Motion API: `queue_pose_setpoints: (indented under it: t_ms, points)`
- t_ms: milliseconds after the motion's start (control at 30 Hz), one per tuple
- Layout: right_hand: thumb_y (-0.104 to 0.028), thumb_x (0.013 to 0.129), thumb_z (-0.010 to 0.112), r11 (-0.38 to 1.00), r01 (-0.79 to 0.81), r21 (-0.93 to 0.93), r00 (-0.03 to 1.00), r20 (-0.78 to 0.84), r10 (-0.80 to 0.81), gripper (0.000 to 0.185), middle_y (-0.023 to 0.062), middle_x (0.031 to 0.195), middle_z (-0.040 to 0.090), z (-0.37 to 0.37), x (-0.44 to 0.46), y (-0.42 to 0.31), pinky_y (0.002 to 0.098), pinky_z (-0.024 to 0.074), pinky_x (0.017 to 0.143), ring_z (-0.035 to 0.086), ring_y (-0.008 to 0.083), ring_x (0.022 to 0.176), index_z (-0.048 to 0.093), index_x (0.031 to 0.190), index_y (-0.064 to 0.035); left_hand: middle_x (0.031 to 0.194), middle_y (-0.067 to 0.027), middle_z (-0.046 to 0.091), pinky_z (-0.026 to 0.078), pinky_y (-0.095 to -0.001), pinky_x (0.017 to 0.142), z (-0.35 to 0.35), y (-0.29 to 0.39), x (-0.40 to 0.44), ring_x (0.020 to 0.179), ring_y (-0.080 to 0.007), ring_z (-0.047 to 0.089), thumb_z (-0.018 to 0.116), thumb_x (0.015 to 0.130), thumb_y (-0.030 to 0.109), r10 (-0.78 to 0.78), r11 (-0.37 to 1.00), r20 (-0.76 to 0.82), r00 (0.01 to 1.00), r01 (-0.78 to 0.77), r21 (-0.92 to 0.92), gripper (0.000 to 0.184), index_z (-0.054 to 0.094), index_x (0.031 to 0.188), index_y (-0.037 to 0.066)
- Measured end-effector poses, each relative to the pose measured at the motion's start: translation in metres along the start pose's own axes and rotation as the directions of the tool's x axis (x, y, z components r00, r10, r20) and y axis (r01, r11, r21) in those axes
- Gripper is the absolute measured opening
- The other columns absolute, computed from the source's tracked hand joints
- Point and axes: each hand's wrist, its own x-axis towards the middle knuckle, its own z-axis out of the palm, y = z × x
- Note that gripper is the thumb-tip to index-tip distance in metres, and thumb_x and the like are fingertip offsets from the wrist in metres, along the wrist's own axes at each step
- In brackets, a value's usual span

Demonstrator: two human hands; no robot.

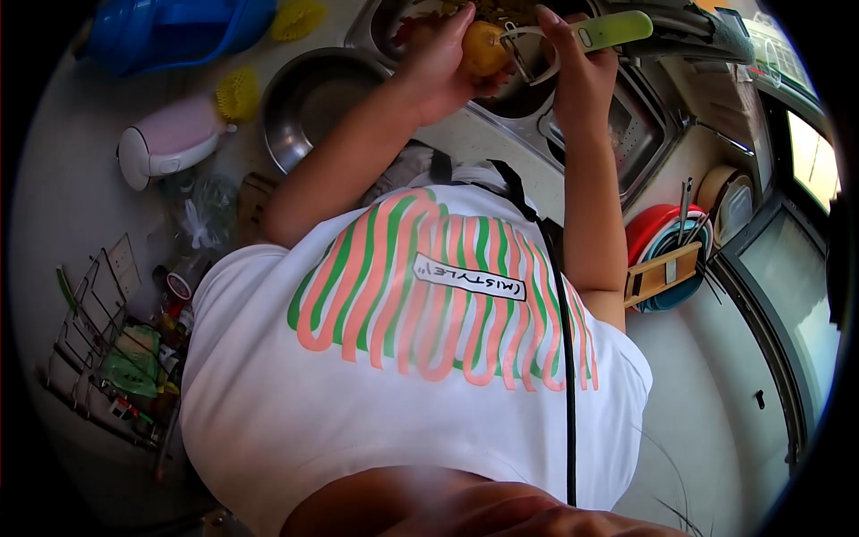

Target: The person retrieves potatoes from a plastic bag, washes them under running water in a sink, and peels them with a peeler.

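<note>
Over the sink (pixel 374 29) at the top of the view, my left hand (pixel 436 73) is closed around a yellow, roundish potato (pixel 484 50). From the right, my right hand (pixel 583 76) grips a peeler (pixel 614 31) with a light green handle and a white frame. The peeler's head lies against the potato's right side. Peelings and reddish pieces show in the sink beneath the hands, partly hidden by them.
A steel bowl (pixel 313 98) stands left of the sink. Farther left are a pink and white appliance (pixel 170 143), yellow scrubbers (pixel 237 94) and a blue container (pixel 165 34). Stacked basins (pixel 658 224) are at right, a wire rack (pixel 85 345) at lower left.
</note>
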Motion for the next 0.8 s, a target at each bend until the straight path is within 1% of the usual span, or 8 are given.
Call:
queue_pose_setpoints:
  t_ms: [200, 300, 500, 600, 633, 700, 733, 800]
  points:
    - [-0.04, 0.09, 0.073, 0.991, -0.025, 0.133, 0.974, 0.227, -0.006, 0.039, -0.0002, 0.079, 0.063, 0.024, 0.017, -0.003, 0.024, 0.0452, 0.063, 0.058, 0.009, 0.071, 0.065, 0.093, -0.0019, 0.101, -0.0029, 0.068, 0.053, -0.0318, 0.067, -0.014, -0.008, 0.007, 0.087, -0.0178, 0.067, 0.043, 0.099, 0.058, 0.027, 0.998, 0.012, 1.0, -0.027, 0.054, 0.049, 0.058, 0.119, 0.016]
    - [-0.031, 0.089, 0.073, 0.97, -0.109, 0.217, 0.967, 0.25, 0.053, 0.033, 0.0021, 0.082, 0.066, 0.039, 0.018, -0.002, 0.0251, 0.0488, 0.063, 0.062, 0.0106, 0.072, 0.066, 0.095, 0.0002, 0.107, -0.0094, 0.066, 0.049, -0.0322, 0.072, -0.003, -0.005, 0.001, 0.082, -0.0202, 0.062, 0.033, 0.105, 0.046, 0.122, 0.987, -0.034, 0.992, -0.117, 0.107, 0.048, 0.053, 0.125, 0.007]
    - [-0.023, 0.088, 0.072, 0.898, -0.307, 0.315, 0.939, 0.257, 0.23, 0.026, 0.0038, 0.085, 0.067, 0.04, 0.039, 0.007, 0.027, 0.0511, 0.064, 0.064, 0.0126, 0.074, 0.066, 0.098, 0.0007, 0.101, -0.0137, 0.064, 0.047, -0.0314, 0.071, -0.026, 0.004, 0.001, 0.082, -0.0222, 0.06, 0.037, 0.104, 0.042, 0.054, 0.995, 0.28, 0.959, -0.076, 0.07, 0.045, 0.054, 0.123, 0.005]
    - [-0.021, 0.093, 0.067, 0.891, -0.211, 0.403, 0.976, 0.14, 0.168, 0.021, 0.0041, 0.077, 0.065, 0.033, 0.063, 0.059, 0.0268, 0.0443, 0.061, 0.061, 0.0158, 0.068, 0.067, 0.098, -0.0004, 0.1, -0.0159, 0.064, 0.048, -0.0317, 0.073, -0.015, 0.006, -0.007, 0.083, -0.0229, 0.06, 0.039, 0.103, 0.043, 0.07, 0.987, 0.024, 0.997, -0.073, 0.143, 0.048, 0.055, 0.123, 0.003]
    - [-0.033, 0.088, 0.069, 0.986, -0.12, 0.117, 0.992, 0.052, 0.114, 0.033, 0.0064, 0.094, 0.071, 0.009, 0.086, 0.116, 0.0323, 0.0521, 0.069, 0.068, 0.0203, 0.078, 0.07, 0.102, -0.0025, 0.102, -0.0158, 0.064, 0.048, -0.0319, 0.074, -0.008, 0.01, -0.016, 0.083, -0.0228, 0.06, 0.04, 0.103, 0.042, 0.079, 0.985, 0.088, 0.993, -0.092, 0.148, 0.048, 0.055, 0.124, 0.002]
    - [-0.039, 0.087, 0.071, 0.869, -0.036, -0.493, 0.999, 0.006, 0.044, 0.038, 0.0069, 0.09, 0.072, -0.03, 0.104, 0.182, 0.0344, 0.0527, 0.069, 0.069, 0.0204, 0.079, 0.07, 0.103, -0.0035, 0.104, -0.0157, 0.064, 0.048, -0.0323, 0.075, -0.001, 0.025, -0.032, 0.084, -0.0226, 0.06, 0.042, 0.102, 0.042, 0.1, 0.979, 0.222, 0.97, -0.135, 0.153, 0.048, 0.055, 0.124, 0.001]
    - [-0.038, 0.087, 0.071, 0.875, -0.056, -0.48, 0.998, -0.022, 0.051, 0.04, 0.0091, 0.089, 0.072, -0.029, 0.101, 0.172, 0.0348, 0.0521, 0.071, 0.069, 0.0211, 0.079, 0.07, 0.102, -0.0017, 0.109, -0.0147, 0.065, 0.05, -0.0348, 0.078, -0.011, 0.03, -0.029, 0.089, -0.0223, 0.062, 0.044, 0.102, 0.041, 0.105, 0.975, 0.34, 0.935, -0.165, 0.152, 0.046, 0.055, 0.124, 0.002]
    - [-0.038, 0.087, 0.071, 0.886, -0.1, -0.452, 0.994, -0.074, 0.074, 0.042, 0.0134, 0.087, 0.072, -0.016, 0.078, 0.124, 0.0357, 0.051, 0.074, 0.067, 0.0223, 0.078, 0.07, 0.1, 0.0019, 0.101, -0.008, 0.067, 0.052, -0.0316, 0.068, -0.008, 0.031, -0.024, 0.085, -0.0196, 0.065, 0.044, 0.1, 0.052, 0.112, 0.989, 0.185, 0.976, -0.127, 0.071, 0.049, 0.057, 0.12, 0.009]
